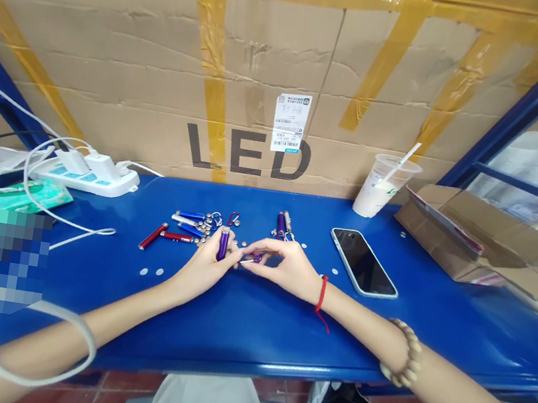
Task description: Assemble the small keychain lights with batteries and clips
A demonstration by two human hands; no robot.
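In the head view, a purple metal tube [223, 244] stands almost upright, its long axis running away from the person and its silver end uppermost. It sits in the curled fingers of the left hand [206, 267], just left of the right hand [292, 269]. The right hand is narrowed to a pinch of thumb and fingers around a small purple piece [256, 258], which lies roughly sideways; its exact shape is too small to tell. The fingertips of the two hands meet or nearly meet.

Beyond the left hand lie five more tubes: two blue tubes [191, 215] and one silver tube [185, 221], set nearly sideways, and two red tubes [152, 237], one almost sideways, the other slanting up to the right. Small round metal pieces cluster at their right ends, with one red carabiner [233, 218] beyond. Past the right hand, a second purple tube [281, 222] and a second silver tube [287, 219] lie side by side, pointing away. Two white discs [159, 272] rest left of the left forearm. One smartphone [363, 263] and one plastic cup [378, 187] with a straw stand farther right on the blue table [251, 323].
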